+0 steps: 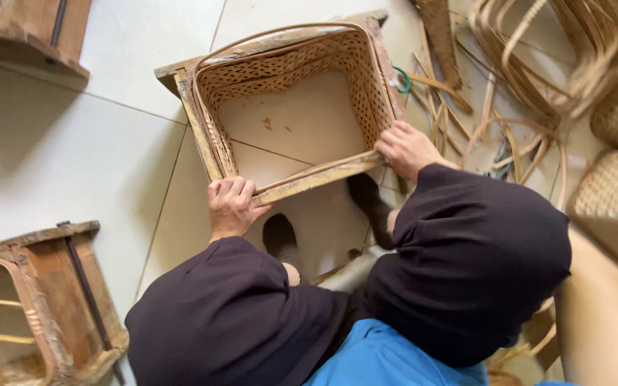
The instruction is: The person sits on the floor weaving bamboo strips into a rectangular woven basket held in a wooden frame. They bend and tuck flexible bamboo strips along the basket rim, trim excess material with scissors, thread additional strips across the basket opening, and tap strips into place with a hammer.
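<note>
A square woven bamboo basket frame (209, 136), open at the bottom so the floor tiles show through, lies on the floor between my knees. My left hand (232, 206) grips its near rim at the left corner, fingers curled over the edge. At the near right corner, my right hand (408, 148) holds the rim and side. A thin bamboo strip arcs over the far rim (280, 30). Both forearms are in dark sleeves, and my dark-socked feet (280, 239) rest below the basket.
Loose bamboo strips (516, 78) lie heaped at the upper right. Finished woven baskets (613, 200) stand at the right edge. A wooden mould frame (44, 300) sits at the lower left, another (30, 32) at the upper left. A green ring (403, 78) lies beside the basket.
</note>
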A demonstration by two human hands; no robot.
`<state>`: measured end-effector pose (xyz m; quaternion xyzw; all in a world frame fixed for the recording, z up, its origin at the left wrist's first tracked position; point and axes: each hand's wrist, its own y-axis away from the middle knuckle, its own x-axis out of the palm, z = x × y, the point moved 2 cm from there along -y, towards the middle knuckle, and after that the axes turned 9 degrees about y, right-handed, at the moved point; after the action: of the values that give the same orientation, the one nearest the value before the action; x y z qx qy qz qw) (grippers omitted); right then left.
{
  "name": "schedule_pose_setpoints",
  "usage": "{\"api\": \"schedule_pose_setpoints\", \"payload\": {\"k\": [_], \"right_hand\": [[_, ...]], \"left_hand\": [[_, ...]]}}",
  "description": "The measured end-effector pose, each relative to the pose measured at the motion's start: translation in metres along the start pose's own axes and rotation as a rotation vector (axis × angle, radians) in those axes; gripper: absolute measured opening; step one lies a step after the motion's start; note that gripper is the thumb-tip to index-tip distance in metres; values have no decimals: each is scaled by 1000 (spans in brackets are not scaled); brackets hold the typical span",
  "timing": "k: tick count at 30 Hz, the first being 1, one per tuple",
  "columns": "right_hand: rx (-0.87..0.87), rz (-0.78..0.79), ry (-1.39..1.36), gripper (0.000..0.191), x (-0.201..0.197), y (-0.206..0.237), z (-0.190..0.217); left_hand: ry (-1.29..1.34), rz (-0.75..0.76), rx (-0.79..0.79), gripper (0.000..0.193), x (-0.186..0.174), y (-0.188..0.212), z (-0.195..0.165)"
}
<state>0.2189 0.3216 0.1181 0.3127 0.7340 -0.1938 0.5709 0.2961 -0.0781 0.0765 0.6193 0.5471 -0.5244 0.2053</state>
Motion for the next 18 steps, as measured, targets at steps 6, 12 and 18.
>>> {"api": "schedule_pose_setpoints", "payload": {"k": [6, 12, 18], "right_hand": [[6, 58, 151, 31, -15, -6, 10], [-148, 391, 196, 50, -25, -29, 11], [-353, 191, 160, 48, -80, -55, 27]], "left_hand": [[16, -26, 15, 52, 2, 1, -3], [74, -27, -8, 55, 16, 26, -16], [128, -87, 23, 54, 10, 34, -17]]}}
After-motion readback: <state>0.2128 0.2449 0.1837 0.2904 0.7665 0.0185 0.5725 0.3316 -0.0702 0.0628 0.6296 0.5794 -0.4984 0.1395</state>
